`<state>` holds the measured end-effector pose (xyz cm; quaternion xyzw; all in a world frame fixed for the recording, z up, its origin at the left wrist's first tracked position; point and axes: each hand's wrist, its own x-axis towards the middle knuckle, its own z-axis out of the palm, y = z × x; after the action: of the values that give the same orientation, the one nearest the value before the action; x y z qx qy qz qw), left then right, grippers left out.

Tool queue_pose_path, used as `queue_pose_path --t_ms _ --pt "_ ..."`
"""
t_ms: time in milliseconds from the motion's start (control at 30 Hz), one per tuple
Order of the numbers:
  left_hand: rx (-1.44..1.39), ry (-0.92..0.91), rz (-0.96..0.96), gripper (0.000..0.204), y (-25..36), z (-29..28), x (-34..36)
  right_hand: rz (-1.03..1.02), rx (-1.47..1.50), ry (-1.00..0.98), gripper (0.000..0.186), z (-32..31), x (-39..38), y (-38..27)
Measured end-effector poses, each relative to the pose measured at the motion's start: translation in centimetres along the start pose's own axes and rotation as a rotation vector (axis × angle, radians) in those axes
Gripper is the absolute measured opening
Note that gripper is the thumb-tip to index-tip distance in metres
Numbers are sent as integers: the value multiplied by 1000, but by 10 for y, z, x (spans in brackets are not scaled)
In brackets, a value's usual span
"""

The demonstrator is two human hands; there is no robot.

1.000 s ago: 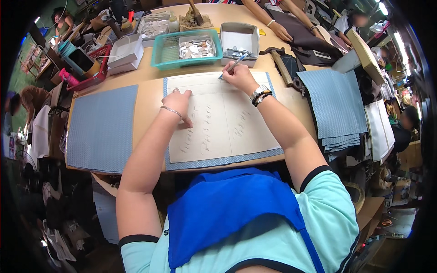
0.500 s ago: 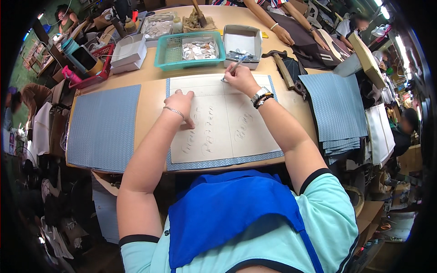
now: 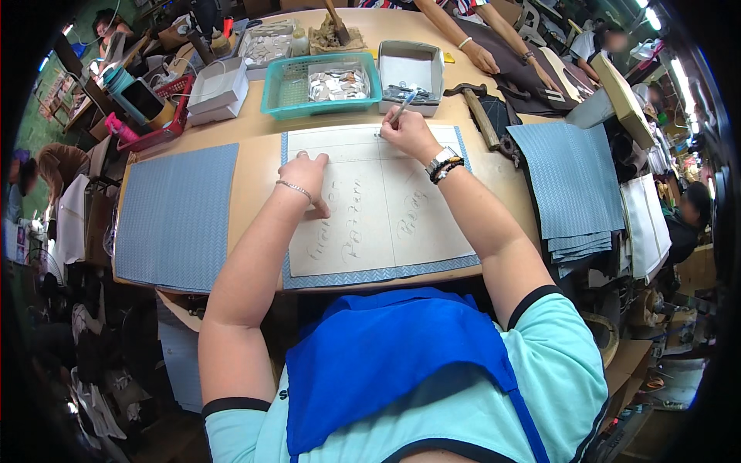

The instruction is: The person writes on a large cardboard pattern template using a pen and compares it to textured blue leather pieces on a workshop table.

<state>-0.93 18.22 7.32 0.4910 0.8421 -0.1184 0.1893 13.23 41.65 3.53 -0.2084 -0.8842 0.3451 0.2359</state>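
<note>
A cream pattern board (image 3: 367, 220) with ruled lines and handwriting lies on a blue textured sheet (image 3: 340, 278) before me. My left hand (image 3: 304, 174) rests on the board's left part, fingers spread, holding nothing. Near the board's far edge, my right hand (image 3: 409, 137) grips a slim pen (image 3: 403, 107), its upper end slanting up and away. The pen's tip is low by the board, close to a ruled line. Whether it touches the surface cannot be made out.
More blue textured sheets lie left (image 3: 177, 216) and stacked right (image 3: 567, 181). Beyond the board stand a teal basket (image 3: 282, 92) of small pale pieces and a white box (image 3: 411, 58). A hammer (image 3: 482, 119) lies right of them. Another person's hands (image 3: 482, 58) rest on dark material.
The pen in my right hand stands a little steeper, and that hand has barely shifted. My left hand stays in place. The other person's hands have moved slightly.
</note>
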Motion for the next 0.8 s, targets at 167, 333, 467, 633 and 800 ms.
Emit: queue_pose_path --t_ms 167,333,467,633,800 --pt "2 -6 2 133 1 -3 0 12 -11 33 20 2 -1 0" --pt "5 18 36 127 -2 -2 -11 144 220 58 22 -11 -20 7" --pt "-6 121 79 123 -18 25 -44 128 136 43 34 -47 -90 11" --pt "-455 351 -6 123 -23 72 -86 99 -252 57 41 -86 -201 26" --pt "-558 398 -32 116 -13 90 -92 161 -352 91 46 -81 -234 23"
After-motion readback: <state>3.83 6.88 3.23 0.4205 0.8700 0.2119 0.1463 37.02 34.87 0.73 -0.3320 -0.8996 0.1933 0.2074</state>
